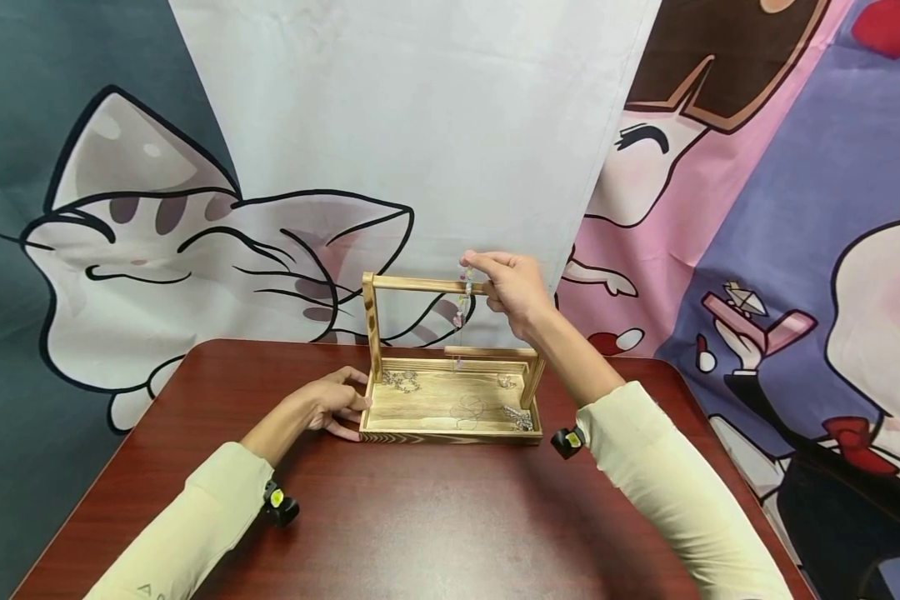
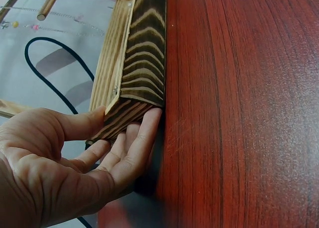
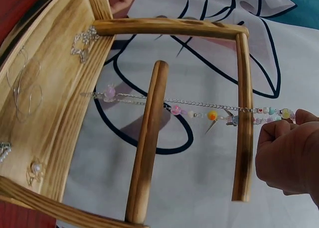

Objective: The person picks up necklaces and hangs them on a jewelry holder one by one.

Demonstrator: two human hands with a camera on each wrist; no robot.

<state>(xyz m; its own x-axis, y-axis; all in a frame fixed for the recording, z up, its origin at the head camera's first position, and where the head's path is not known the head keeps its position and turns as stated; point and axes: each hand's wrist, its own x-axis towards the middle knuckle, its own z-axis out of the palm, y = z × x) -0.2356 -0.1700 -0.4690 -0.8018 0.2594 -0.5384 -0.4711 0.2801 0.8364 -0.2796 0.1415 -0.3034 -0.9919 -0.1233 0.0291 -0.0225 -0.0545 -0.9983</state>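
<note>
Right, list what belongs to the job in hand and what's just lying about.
In the job:
beaded chain, pinched by right hand
wooden stand, held by left hand

Apparently lying about:
silvery chain
thin looped strand
pearl piece
silvery cluster

Pale cream left sleeve point(image 1: 195, 521) with dark lettering point(image 1: 145, 591), matching right sleeve point(image 1: 667, 467), black wrist cameras point(image 1: 287, 512) with yellow-green spots point(image 1: 277, 497)

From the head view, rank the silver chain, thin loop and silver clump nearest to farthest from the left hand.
1. Silver chain, left end of the tray.
2. Thin loop, near the middle.
3. Silver clump, front right corner.
</note>
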